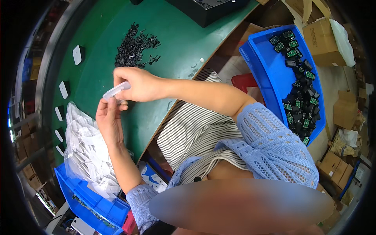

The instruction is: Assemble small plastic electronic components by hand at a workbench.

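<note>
Over the green table point(164, 43), my two hands meet at a small white, rounded plastic casing point(116, 90). My left hand point(110, 117) pinches its lower end between thumb and fingers. My right hand point(137, 84) grips the same casing from above, its fingers curled round the upper end. Whatever sits inside the casing is hidden by my fingers. Just beyond my right hand lies a loose heap of small black parts point(135, 46). Beside my left forearm rests a clear bag of white plastic pieces point(88, 150).
Several white-and-black casings point(77, 55) stand in a row along the table's left side. A blue bin point(266, 74) at the right holds black parts with green circuit boards point(297, 103). Another blue bin point(84, 209) is at lower left. A black box point(205, 11) stands at the far edge.
</note>
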Available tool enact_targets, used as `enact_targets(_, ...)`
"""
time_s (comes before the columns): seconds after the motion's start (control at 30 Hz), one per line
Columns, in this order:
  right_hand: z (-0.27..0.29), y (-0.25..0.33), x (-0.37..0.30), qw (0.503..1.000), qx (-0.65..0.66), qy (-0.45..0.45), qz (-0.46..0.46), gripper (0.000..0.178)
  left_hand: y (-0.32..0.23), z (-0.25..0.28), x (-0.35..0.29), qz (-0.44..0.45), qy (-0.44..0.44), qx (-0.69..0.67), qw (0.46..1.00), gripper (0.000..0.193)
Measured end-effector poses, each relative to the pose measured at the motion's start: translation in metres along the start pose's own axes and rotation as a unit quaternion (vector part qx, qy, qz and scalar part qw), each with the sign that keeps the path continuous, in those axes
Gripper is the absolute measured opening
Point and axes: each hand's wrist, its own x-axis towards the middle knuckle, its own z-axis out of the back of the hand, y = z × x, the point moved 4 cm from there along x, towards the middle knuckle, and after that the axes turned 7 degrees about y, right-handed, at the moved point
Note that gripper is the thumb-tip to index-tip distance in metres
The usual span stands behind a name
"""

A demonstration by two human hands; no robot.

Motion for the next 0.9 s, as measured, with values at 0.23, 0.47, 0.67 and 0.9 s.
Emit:
enact_targets(0.23, 0.015, 0.012, -0.036, 0.997, 0.027, 0.048, -0.044, 0.018, -0.001, -0.027, -0.018, -0.024, 0.002, 0.036, 0.999, 0.011)
enact_targets(0.47, 0.033, 0.036, -0.094, 0.995, 0.064, -0.007, -0.074, 0.017, 0.005, -0.086, -0.034, -0.027, 0.025, 0.037, 0.999, 0.009)
enact_targets(0.67, 0.06, 0.019, -0.16, 0.979, 0.186, -0.087, -0.014, 0.018, 0.03, -0.131, -0.047, 0.006, 0.108, -0.066, 0.992, 0.019)
enact_targets(0.9, 0.086, 0.017, -0.194, 0.961, 0.217, -0.162, -0.059, 0.03, 0.039, -0.105, -0.014, -0.003, 0.056, 0.004, 0.998, 0.019)
